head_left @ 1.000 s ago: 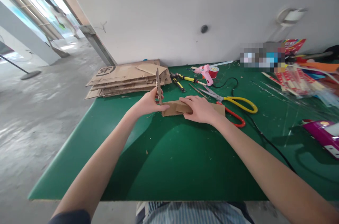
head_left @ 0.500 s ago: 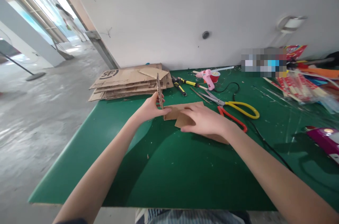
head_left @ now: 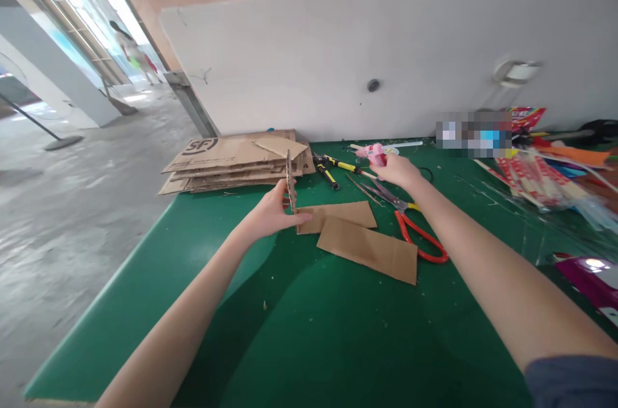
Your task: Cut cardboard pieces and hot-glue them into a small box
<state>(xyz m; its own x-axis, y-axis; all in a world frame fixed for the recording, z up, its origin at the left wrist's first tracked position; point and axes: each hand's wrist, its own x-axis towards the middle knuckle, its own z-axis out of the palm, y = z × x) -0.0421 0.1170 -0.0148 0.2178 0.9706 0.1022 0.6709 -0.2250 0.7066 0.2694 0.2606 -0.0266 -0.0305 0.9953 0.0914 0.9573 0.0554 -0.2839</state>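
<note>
My left hand (head_left: 273,210) grips an upright piece of cardboard (head_left: 290,183), seen nearly edge-on, at the left end of a flat cardboard strip (head_left: 345,215). Its thumb rests over that strip's end. A second cardboard strip (head_left: 369,248) lies slanted in front, overlapping the first. Farther back, my right hand (head_left: 398,171) is closed around the handle of a pink glue gun (head_left: 371,152), whose nozzle points left. Below the right hand lie scissors with red and yellow handles (head_left: 420,237), partly covered by my forearm.
Stacked flat cardboard (head_left: 226,160) stands at the back left, beside yellow-and-black pliers (head_left: 328,173). Plastic-wrapped sticks (head_left: 541,183) and a purple object (head_left: 589,282) lie at the right. A white board (head_left: 299,67) rises behind the green table (head_left: 270,343). A person (head_left: 132,51) is far off.
My right hand has left the slanted cardboard strip and moved back to the glue gun, taking hold of it. My left hand keeps the upright cardboard in place.
</note>
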